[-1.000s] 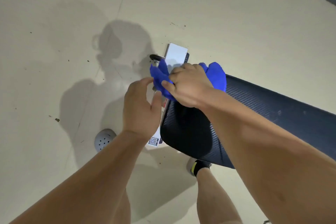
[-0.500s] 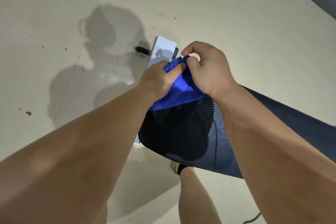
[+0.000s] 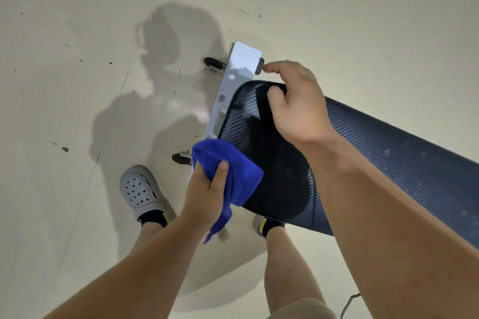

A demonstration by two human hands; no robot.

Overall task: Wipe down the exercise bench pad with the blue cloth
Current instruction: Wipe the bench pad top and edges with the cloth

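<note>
A pale, speckled concrete floor [image 3: 77,85] fills most of the view, marked with small dark specks and crossed by the person's soft shadow. Over it, running from the right edge toward the centre, lies the long dark navy exercise bench pad with a woven, carbon-fibre-like texture [image 3: 388,163]; its rounded end points toward the upper left. Under that end sits a flat silver metal base bar [image 3: 241,65] with a small black wheel [image 3: 212,62] at its far end and another black wheel [image 3: 181,157] at its near end.

The person stands at the rounded end of the pad, bare legs visible below. The left foot wears a grey perforated clog over a dark sock [image 3: 140,189]; the right foot is mostly hidden beneath the pad's edge.

The right hand [image 3: 295,106] rests on the far corner of the pad's rounded end, fingers curled over its rim, with the forefinger stretched out toward the base bar.

The left hand [image 3: 207,189] is closed around a bunched bright blue microfibre cloth [image 3: 228,166], thumb pressed across the front of the fabric. The cloth lies against the near corner of the pad's rounded end, and a loose tail of it hangs down below the wrist.
</note>
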